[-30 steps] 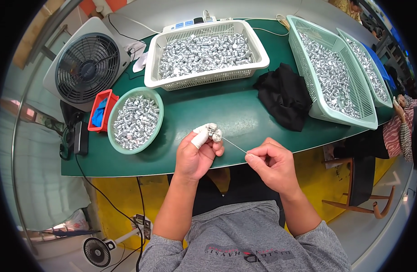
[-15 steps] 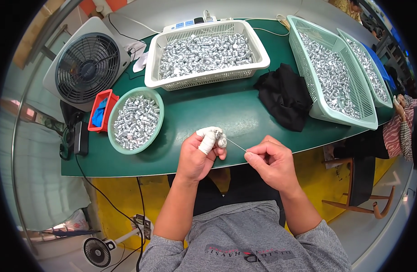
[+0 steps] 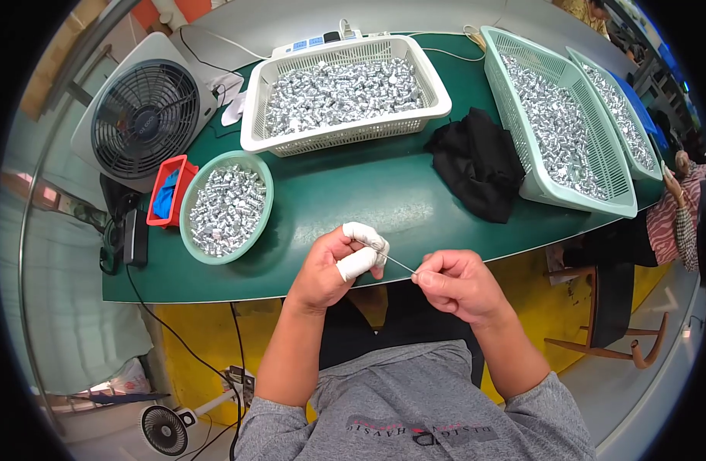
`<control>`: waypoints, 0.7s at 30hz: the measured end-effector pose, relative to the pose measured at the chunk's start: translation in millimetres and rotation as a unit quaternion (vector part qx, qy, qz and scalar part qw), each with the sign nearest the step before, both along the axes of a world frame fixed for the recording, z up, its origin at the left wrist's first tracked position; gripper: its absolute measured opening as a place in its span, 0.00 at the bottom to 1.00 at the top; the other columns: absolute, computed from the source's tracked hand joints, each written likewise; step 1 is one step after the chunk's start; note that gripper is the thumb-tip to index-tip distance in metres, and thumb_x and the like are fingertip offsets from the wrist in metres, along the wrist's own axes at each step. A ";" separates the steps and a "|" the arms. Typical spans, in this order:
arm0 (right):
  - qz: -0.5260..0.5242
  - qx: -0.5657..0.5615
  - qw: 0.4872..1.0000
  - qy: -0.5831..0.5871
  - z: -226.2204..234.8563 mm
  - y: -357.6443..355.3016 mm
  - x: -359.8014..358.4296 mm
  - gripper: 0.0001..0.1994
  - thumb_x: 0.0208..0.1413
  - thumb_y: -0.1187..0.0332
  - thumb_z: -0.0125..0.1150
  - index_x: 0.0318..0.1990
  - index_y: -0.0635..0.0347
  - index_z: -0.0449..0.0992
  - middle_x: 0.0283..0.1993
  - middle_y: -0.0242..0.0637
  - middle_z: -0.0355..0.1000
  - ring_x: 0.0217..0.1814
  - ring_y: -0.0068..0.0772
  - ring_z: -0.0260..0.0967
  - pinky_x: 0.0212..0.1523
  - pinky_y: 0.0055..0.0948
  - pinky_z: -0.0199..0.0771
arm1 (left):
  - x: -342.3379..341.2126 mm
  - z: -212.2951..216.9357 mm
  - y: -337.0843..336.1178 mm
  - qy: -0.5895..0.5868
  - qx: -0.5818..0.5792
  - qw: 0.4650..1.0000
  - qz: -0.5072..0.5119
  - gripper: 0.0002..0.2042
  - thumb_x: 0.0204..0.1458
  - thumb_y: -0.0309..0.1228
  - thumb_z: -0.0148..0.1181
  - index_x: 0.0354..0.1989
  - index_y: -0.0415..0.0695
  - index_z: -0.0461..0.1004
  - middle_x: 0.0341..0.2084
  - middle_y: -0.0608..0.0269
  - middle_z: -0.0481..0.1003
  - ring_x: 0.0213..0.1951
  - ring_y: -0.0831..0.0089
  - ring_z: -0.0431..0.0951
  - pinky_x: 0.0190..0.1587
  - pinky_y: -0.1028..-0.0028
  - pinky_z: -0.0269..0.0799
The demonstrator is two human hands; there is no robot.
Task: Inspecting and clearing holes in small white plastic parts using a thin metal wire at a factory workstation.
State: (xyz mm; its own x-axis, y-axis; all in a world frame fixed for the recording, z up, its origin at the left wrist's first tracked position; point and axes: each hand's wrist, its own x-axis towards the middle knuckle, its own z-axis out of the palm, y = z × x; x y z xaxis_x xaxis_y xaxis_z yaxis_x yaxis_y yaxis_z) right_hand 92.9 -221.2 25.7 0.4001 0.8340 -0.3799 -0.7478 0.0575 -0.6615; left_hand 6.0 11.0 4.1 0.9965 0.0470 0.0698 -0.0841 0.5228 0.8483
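Note:
White wrapping covers the thumb and fingertips of my left hand [image 3: 333, 265], which is curled above the table's near edge. Its thumb lies against the bent fingers, and whatever they hold is hidden. A thin metal rod [image 3: 400, 264] runs slantwise from there to my right hand [image 3: 464, 286]. The right thumb and forefinger pinch its near end; the other end reaches in between the left thumb and forefinger. Left of my hands, a round green basket [image 3: 269, 201] is full of small silvery metal parts [image 3: 227, 209].
A white basket [image 3: 345, 138] of metal parts stands at the back, with green baskets [image 3: 533, 169] of them at right. Black cloth [image 3: 479, 165] lies on the green table [image 3: 353, 184]. A red bin [image 3: 188, 173] and box fan [image 3: 145, 115] are at left. Another person's hand [image 3: 673, 184] shows far right.
The left thumb and forefinger have spread apart, and the silvery piece seen at their tips is out of sight. My right hand has dropped slightly, still pinching the rod.

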 end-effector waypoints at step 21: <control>-0.203 -0.095 0.795 -0.564 12.4 -2.9 -25.7 0.04 0.54 0.80 0.70 0.37 0.65 0.83 0.30 0.29 0.68 0.25 0.14 0.60 0.25 0.17 0.57 | 2.9 -8.2 -1.4 0.019 -0.272 0.961 0.038 0.13 0.66 0.29 0.53 0.57 0.44 0.73 0.44 0.58 0.72 0.41 0.70 0.71 0.47 0.70 0.70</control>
